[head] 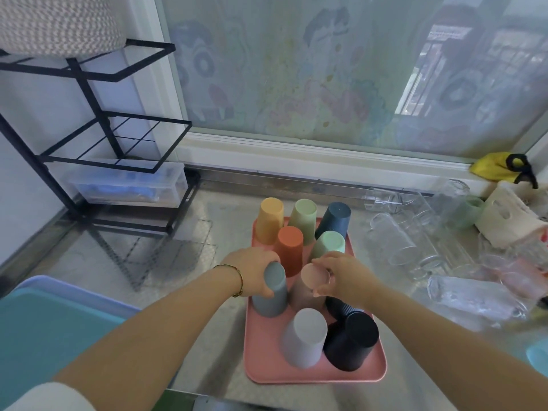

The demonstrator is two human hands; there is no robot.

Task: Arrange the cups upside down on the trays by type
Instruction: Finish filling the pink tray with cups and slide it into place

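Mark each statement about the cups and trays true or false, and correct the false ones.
1. The left hand grips a grey-blue cup on the pink tray. True.
2. The right hand holds a clear glass. False: it holds a pale pink cup.
3. Clear glasses lie on the counter, right of the pink tray. True.
4. The orange cup stands mouth up. False: it stands upside down.

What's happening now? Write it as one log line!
left hand: grips blue-grey cup | right hand: holds pink cup | both cups: upside down on pink tray | glasses: on counter, right of tray
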